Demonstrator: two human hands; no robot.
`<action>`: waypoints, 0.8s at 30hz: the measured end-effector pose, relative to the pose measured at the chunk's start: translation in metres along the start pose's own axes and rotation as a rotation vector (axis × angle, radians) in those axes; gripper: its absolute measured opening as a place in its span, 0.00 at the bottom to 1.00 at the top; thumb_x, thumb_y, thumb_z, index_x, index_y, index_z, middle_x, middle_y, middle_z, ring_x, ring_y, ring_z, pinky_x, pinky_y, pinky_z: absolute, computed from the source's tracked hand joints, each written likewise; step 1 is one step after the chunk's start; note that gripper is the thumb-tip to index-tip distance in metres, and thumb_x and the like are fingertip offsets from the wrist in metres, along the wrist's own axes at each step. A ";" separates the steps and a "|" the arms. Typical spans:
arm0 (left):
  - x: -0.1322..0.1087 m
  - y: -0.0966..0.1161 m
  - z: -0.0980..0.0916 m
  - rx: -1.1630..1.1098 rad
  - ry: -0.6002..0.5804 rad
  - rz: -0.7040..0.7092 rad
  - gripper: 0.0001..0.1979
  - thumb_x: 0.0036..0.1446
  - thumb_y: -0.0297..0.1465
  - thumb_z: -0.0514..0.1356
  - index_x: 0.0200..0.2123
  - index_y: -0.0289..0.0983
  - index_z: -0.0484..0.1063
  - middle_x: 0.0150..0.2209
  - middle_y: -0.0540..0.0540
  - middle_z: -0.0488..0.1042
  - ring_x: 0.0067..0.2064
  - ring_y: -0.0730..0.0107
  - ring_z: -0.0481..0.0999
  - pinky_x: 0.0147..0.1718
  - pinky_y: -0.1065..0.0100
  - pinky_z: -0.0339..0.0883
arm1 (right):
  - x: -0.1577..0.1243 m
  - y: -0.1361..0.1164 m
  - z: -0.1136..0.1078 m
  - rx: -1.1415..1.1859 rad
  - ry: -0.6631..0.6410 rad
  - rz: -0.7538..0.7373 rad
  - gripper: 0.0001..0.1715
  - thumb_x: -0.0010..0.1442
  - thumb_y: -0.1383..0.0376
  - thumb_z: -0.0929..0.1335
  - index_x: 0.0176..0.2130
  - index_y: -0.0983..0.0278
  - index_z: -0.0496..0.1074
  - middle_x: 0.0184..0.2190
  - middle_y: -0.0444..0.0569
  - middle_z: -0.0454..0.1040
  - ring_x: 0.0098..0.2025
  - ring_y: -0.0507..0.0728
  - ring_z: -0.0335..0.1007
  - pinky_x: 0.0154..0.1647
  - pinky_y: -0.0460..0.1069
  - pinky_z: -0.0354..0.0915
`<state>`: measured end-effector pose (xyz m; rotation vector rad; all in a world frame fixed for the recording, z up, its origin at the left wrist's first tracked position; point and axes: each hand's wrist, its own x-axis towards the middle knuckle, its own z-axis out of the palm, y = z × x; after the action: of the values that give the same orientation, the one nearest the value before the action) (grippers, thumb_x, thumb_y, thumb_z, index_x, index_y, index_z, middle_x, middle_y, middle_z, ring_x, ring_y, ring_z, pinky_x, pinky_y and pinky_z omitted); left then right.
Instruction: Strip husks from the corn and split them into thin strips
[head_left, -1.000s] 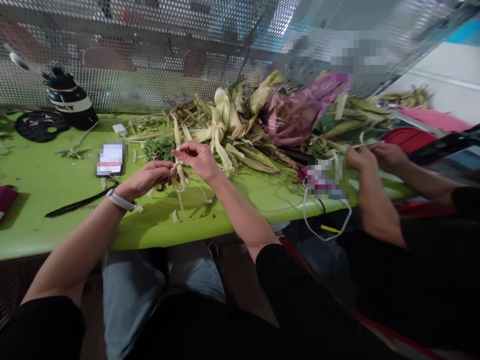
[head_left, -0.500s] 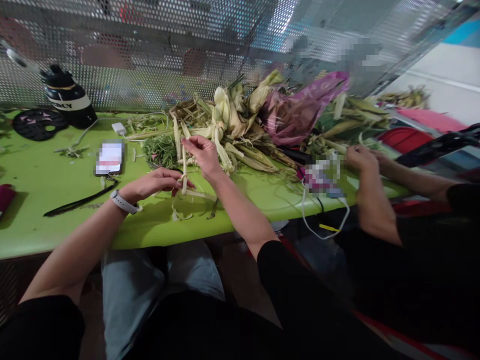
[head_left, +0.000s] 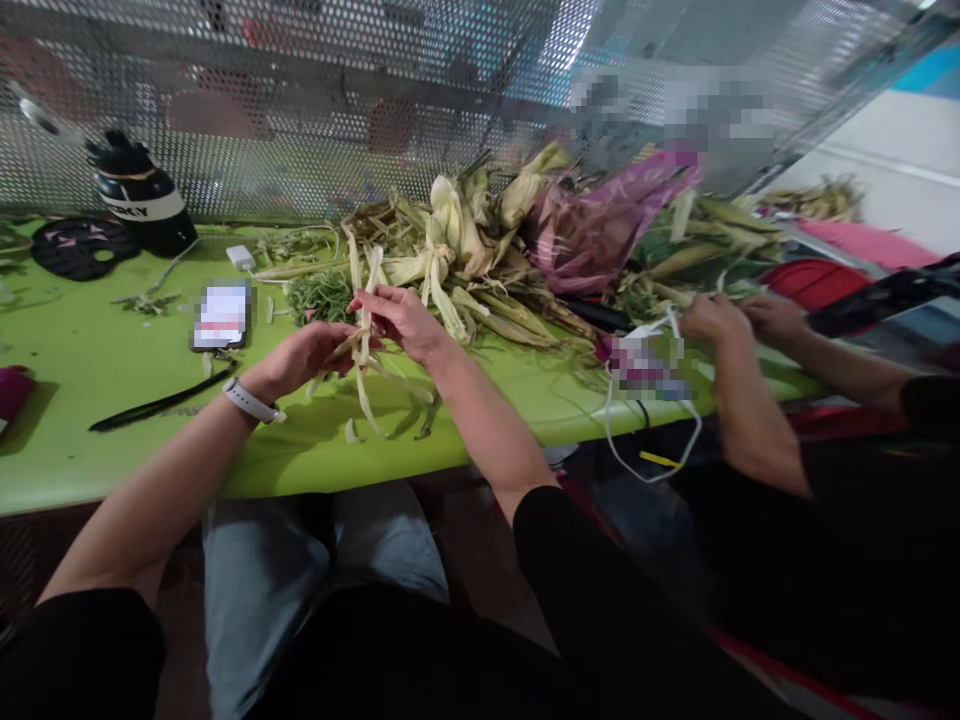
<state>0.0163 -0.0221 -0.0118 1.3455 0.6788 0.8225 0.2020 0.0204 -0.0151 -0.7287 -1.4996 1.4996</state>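
Observation:
My left hand (head_left: 304, 355), with a white watch at the wrist, is closed on the lower part of a pale corn husk strip (head_left: 365, 330). My right hand (head_left: 401, 318) pinches the same strip higher up, so that the strip stands upright between the two hands. Loose ends of husk hang down onto the green table (head_left: 97, 440). Just behind my hands lies a big pile of corn husks (head_left: 457, 250).
A phone (head_left: 221, 315), a white charger (head_left: 241, 258), a black strap (head_left: 161, 402), a black bottle (head_left: 139, 195) and a dark disc (head_left: 75, 247) lie to the left. A purple plastic bag (head_left: 600, 225) sits in the pile. Another person's hands (head_left: 739, 318) work at the right. Perforated metal wall behind.
My hands have come back together: the left hand rose from the table toward the right, and the strip they hold now stands upright between them.

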 end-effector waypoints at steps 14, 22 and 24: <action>-0.002 -0.004 0.010 0.292 -0.119 0.062 0.18 0.56 0.46 0.67 0.37 0.36 0.84 0.30 0.44 0.79 0.27 0.74 0.70 0.28 0.70 0.66 | 0.005 0.005 0.000 -0.062 0.116 -0.128 0.25 0.58 0.45 0.72 0.33 0.65 0.72 0.18 0.35 0.59 0.20 0.45 0.52 0.20 0.44 0.49; 0.006 -0.011 -0.002 0.172 0.180 0.110 0.19 0.50 0.47 0.71 0.34 0.35 0.83 0.27 0.46 0.77 0.24 0.77 0.66 0.25 0.71 0.61 | 0.008 -0.004 -0.026 -0.323 0.304 -0.173 0.28 0.59 0.42 0.71 0.39 0.64 0.71 0.24 0.39 0.67 0.25 0.48 0.61 0.27 0.45 0.57; 0.008 -0.013 -0.007 0.113 0.287 0.124 0.21 0.47 0.47 0.73 0.34 0.35 0.82 0.28 0.46 0.77 0.25 0.77 0.66 0.26 0.71 0.60 | 0.000 -0.014 -0.032 -0.421 0.122 -0.101 0.29 0.58 0.41 0.70 0.36 0.65 0.72 0.26 0.42 0.69 0.28 0.49 0.63 0.30 0.46 0.59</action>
<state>0.0167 -0.0124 -0.0251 1.3947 0.8821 1.1039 0.2322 0.0344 -0.0047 -0.9543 -1.7501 1.0535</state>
